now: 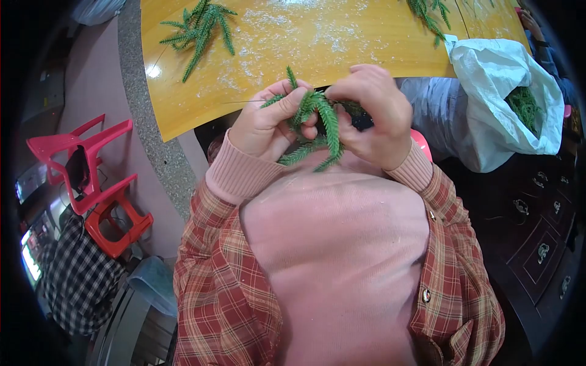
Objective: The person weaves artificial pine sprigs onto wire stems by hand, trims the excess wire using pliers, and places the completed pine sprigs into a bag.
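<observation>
In front of my chest, at the table's near edge, I hold a green artificial pine sprig point(328, 125) with several drooping needle-covered tips. My left hand point(276, 116) pinches it between thumb and fingers, and a thin wire sticks out to the left of that hand. On the other side, my right hand point(373, 113) is closed at the sprig's right, its fingers bent and slightly blurred; whatever lies between its fingertips is too small to make out. Another finished-looking pine sprig point(204, 30) lies on the yellow table point(262, 61) at the upper left.
White flakes are scattered over the tabletop. More pine sprigs point(429, 15) lie at the back right. A white woven sack point(488, 67) of green pieces stands open at the right, beside dark drawers point(537, 244). Red plastic stools point(116, 219) stand at the left. Another person's hand point(531, 25) shows far right.
</observation>
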### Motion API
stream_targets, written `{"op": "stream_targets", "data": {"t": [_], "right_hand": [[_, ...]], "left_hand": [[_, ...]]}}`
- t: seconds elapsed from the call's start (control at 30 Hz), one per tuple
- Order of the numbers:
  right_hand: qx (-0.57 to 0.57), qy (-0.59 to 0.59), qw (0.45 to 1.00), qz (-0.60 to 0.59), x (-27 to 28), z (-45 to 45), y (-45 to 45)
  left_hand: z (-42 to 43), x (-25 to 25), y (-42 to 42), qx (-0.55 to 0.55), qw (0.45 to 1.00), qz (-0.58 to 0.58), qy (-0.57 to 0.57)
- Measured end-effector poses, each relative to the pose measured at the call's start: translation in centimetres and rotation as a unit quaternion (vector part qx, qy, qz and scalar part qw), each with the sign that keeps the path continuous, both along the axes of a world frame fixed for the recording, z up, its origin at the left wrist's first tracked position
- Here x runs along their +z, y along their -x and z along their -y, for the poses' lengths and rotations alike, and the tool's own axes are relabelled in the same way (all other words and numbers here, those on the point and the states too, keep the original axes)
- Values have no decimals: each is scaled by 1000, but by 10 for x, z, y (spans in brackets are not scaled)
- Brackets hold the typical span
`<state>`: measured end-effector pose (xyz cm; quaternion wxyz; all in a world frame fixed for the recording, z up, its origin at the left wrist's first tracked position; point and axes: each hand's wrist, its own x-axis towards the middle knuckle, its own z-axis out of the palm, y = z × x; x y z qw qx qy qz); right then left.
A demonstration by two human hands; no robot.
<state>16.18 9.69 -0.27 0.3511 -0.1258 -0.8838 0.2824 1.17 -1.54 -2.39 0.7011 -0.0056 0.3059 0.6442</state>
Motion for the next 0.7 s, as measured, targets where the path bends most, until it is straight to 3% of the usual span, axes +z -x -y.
{"op": "stream_targets", "data": {"t": [0.17,0.47,0.57,0.7], "right_hand": [[4,-190,981,-24,-6,-6,1],[3,-280,960,19,5,-5,-4],[22,-293,951,100,16,-2,-5],[49,-319,930,178,23,1,-4]], "left_hand": [[1,-2,-2,13,997,-71,11],[-1,7,-9,-20,957,-290,17],[1,7,-12,-39,951,-308,9],[2,11,-16,-43,905,-423,10]]}}
